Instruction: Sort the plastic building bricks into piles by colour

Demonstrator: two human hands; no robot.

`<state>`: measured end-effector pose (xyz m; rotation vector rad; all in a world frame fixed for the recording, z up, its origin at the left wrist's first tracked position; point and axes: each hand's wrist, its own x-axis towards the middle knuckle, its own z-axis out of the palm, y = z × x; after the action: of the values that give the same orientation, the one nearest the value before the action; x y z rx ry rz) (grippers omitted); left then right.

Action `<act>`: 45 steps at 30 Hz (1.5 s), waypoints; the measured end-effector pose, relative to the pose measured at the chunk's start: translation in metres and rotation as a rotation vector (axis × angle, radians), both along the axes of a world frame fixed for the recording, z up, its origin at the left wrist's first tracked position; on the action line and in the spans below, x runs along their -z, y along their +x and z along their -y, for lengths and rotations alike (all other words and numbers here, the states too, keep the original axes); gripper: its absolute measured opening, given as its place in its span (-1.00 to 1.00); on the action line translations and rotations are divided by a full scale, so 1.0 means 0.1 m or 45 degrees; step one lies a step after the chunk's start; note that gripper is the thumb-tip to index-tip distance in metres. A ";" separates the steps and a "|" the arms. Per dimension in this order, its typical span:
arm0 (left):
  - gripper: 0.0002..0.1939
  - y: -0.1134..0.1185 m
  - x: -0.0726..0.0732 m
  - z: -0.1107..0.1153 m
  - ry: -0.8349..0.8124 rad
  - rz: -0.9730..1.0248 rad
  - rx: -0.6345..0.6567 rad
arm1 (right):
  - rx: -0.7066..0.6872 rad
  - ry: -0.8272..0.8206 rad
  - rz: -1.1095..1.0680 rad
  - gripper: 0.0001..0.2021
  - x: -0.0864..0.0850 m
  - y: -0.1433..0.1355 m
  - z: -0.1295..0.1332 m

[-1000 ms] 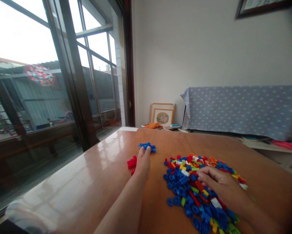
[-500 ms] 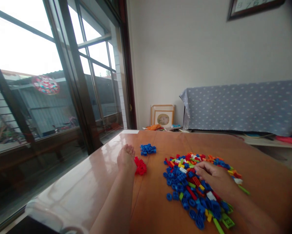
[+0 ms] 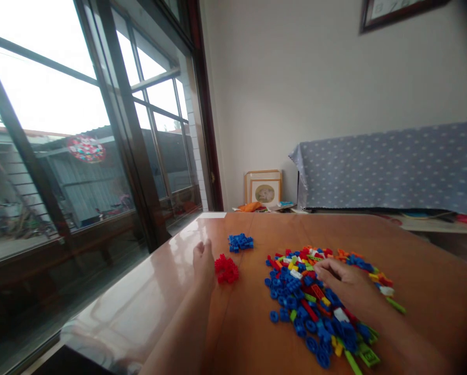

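Observation:
My left hand [image 3: 203, 259] is closed in a loose fist above the table, just left of a small heap of red pieces [image 3: 226, 269]; anything inside it is hidden. Behind that heap lies a small blue pile [image 3: 240, 242]. On the right, my right hand [image 3: 340, 276] hovers over or rests on a large mixed pile of toy pieces [image 3: 291, 286], blue, red, green, yellow, orange and white. Its thumb and fingers are pressed together at the pile's upper part, and whatever they may pinch is too small to make out.
The brown table [image 3: 241, 333] has a glossy, reflecting left side. Beyond its far edge stand a framed picture [image 3: 265, 194] and a piece of furniture under a dotted grey-blue cloth [image 3: 389, 169]. Large glass windows [image 3: 80, 177] line the left.
My left hand has gone from open fingers to a closed fist and no longer overlaps the red heap. My right hand has hardly moved over the pile. The view has shifted slightly.

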<state>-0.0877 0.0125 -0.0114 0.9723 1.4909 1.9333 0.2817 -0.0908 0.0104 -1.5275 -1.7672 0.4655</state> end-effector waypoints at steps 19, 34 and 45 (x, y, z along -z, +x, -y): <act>-0.60 -0.02 0.18 0.07 -0.236 -1.778 0.543 | 0.039 0.005 -0.025 -0.63 -0.03 -0.02 0.01; -0.64 0.04 0.17 0.14 -0.218 -1.781 0.526 | 0.025 0.036 -0.003 -0.64 0.02 0.05 -0.03; -0.61 0.03 0.08 0.16 -0.184 -1.719 0.485 | 0.059 0.036 -0.015 -0.63 0.04 0.05 -0.04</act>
<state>-0.0847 -0.0038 -0.0198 2.4904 1.7579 0.7500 0.2871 -0.0864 0.0066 -1.5399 -1.7183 0.4243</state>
